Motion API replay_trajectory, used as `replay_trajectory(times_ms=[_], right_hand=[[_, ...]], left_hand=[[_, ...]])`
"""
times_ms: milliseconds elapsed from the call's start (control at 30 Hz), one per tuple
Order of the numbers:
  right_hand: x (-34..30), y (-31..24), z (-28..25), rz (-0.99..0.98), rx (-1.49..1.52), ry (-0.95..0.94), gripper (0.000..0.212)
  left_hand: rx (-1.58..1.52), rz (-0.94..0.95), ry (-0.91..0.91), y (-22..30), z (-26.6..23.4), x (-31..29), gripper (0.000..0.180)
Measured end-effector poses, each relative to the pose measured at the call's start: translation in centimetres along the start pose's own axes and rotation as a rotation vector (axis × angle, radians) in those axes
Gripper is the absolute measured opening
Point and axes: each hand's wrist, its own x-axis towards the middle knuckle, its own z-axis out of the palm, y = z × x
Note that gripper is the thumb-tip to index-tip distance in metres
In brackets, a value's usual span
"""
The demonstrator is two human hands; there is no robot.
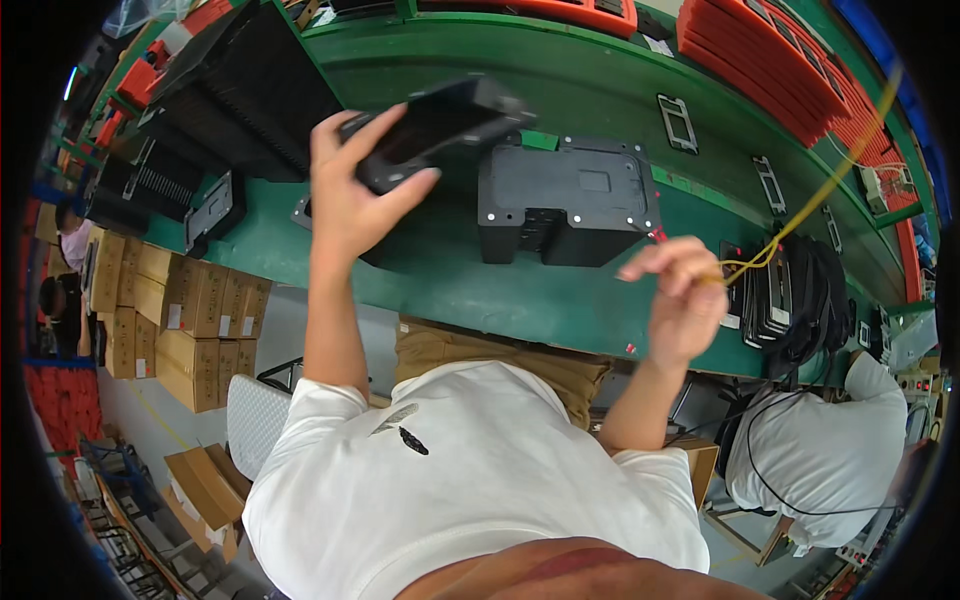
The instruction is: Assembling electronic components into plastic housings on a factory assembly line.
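At the left end of the counter, a tall stack of black panels is standing toward the back edge, while a grey-faced frame is lying near the front edge. Just right of these, your left hand is grasping a black part between thumb and fingers, holding it tilted above the counter; motion is blurring its outline.

Near the middle of the counter, toward the back edge, a black housing is resting with its grey plate uppermost and small bright fasteners showing around the rim. Neither hand is visibly touching it.

To its right, your right hand is hovering with fingers curled beside a yellow cord, which is descending from the upper right; whether the fingers are gripping the cord cannot be told. Farther along, black straps are lying piled toward the counter's right end.

By appearance, you are handling the black part as the step in hand, with the housing standing apart from it. The next move is probably calling for a steady left grasp, a levelled part, and the cord kept clear of the housing.
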Motion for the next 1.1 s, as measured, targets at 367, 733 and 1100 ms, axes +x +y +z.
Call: replay_trajectory(times_ms=[367,733,1100], right_hand=[[0.2,-0.5,-6.3,0.224,-0.383,0.208,0.032],[10.2,15.1,-16.6,0.469,-0.956,-0.269,0.025],[18.6,30.7,-15.4,0.455,-1.482,-0.162,0.037]], left_hand=[[0.349,-0.296,0.185,-5.5,-1.7,-8.7,0.066],[-0.537,-0.080,-0.071,1.8,4.0,-3.3,0.113],[-0.535,0.163,-0.134,0.2,10.9,0.0,0.123]])
